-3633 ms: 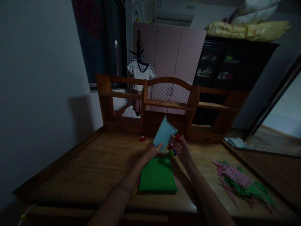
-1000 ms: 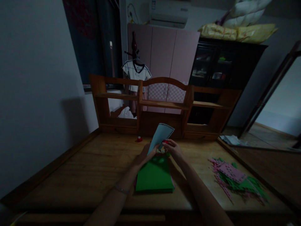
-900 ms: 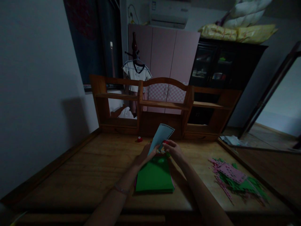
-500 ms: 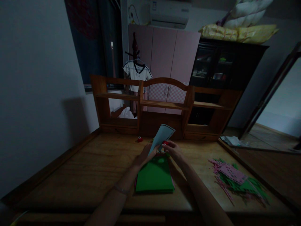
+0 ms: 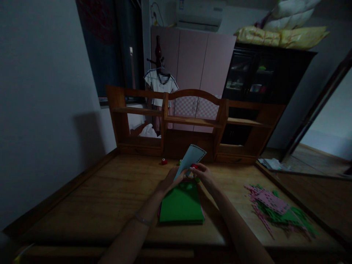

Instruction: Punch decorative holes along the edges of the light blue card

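My left hand [image 5: 173,177] is closed on a light blue sheet of paper [image 5: 189,158], which tilts up and away from me. Small dark cut-out shapes run along the sheet's far and right edges. At the sheet's right side, my right hand [image 5: 205,174] is closed on a small red craft punch [image 5: 194,166], its fingers partly covering it. Below both hands lies a stack of green paper [image 5: 181,209], with a bit of pink showing at its sides. Small items between the hands and the stack are too dim to make out.
Another small red punch [image 5: 164,161] stands on the wooden desk [image 5: 115,194] toward the back, and a green one [image 5: 180,162] is partly behind the sheet. Pink and green cut paper [image 5: 275,205] is heaped at the right. A wooden shelf unit [image 5: 192,121] borders the back.
The view has shifted very slightly. Both hands keep their hold on the sheet and the red punch, with hardly any movement; slightly more of the green punch shows behind the sheet.
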The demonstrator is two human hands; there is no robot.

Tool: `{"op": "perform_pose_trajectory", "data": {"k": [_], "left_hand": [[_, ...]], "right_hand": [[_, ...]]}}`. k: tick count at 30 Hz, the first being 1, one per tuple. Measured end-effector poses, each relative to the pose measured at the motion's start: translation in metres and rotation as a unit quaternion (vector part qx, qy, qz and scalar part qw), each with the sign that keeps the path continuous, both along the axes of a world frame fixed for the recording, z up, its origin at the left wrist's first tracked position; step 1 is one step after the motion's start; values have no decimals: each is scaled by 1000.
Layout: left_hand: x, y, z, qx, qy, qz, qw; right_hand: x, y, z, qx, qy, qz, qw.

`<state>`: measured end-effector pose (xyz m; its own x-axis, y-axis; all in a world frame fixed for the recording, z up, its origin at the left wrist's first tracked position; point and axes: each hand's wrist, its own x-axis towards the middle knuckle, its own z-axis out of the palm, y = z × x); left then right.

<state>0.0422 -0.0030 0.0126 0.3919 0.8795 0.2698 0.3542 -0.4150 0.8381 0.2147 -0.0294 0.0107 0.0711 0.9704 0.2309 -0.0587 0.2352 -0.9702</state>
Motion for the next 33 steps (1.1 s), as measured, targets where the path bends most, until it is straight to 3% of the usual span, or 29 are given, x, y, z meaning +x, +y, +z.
{"op": "perform_pose_trajectory", "data": {"k": [9,21,33], "left_hand": [[-7,-16,20,-21,-9,-15,1000],[-2,-3,-1,7,-2,-14,1000],[-6,-16,17,-19,-10,-17,1000]], "right_hand": [[-1,-5,4,6,-15,2,1000],[-1,-5,5,1,-8,5,1000],[-2,-7,7,-7,-16,-2,1000]]}}
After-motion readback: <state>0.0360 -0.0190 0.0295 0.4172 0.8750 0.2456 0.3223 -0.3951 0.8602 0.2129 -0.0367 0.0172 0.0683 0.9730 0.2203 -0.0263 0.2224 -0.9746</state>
